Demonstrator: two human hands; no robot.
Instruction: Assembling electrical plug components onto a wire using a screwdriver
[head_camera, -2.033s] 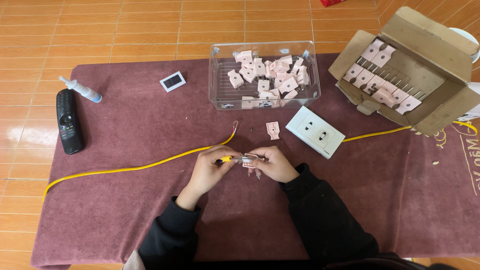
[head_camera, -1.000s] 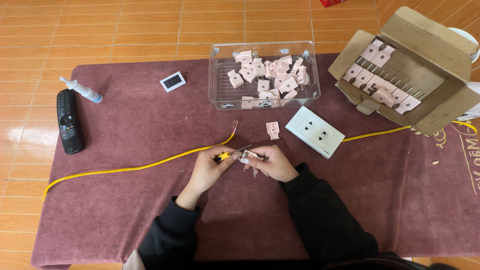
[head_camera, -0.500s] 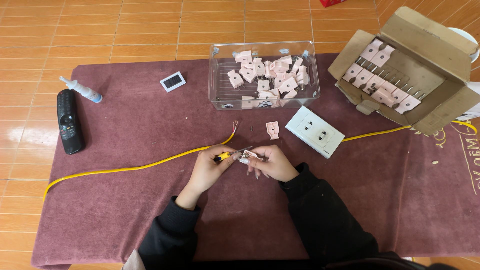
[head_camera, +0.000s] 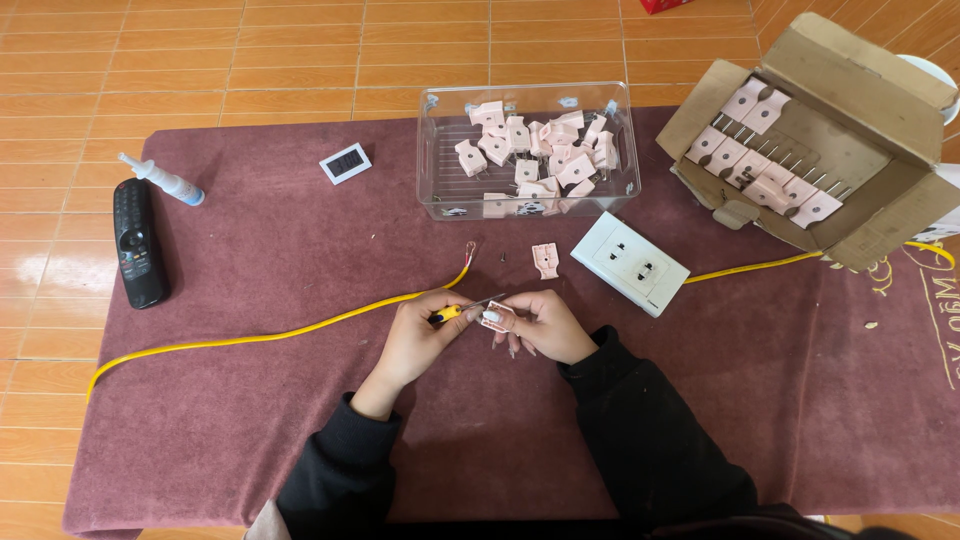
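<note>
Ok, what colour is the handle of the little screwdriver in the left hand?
Yellow handle on the screwdriver, clearest in the head view.

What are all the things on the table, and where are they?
Clear plastic bin: one, see-through, top middle, holding many pink plugs.
Cardboard box: one, brown, top right, with rows of pink plugs inside.
Wall socket: one, white, right of centre.
Loose plug half: one, pink, left of the socket.
Cable: one, yellow, across the cloth.
Remote control: one, black, far left.
Small bottle: one, white with blue end, by the remote.
Small display: one, white, left of the bin.
Cloth: one, maroon, covering the table.
Left hand: holds a yellow-handled screwdriver.
Right hand: holds a pink plug.
</note>
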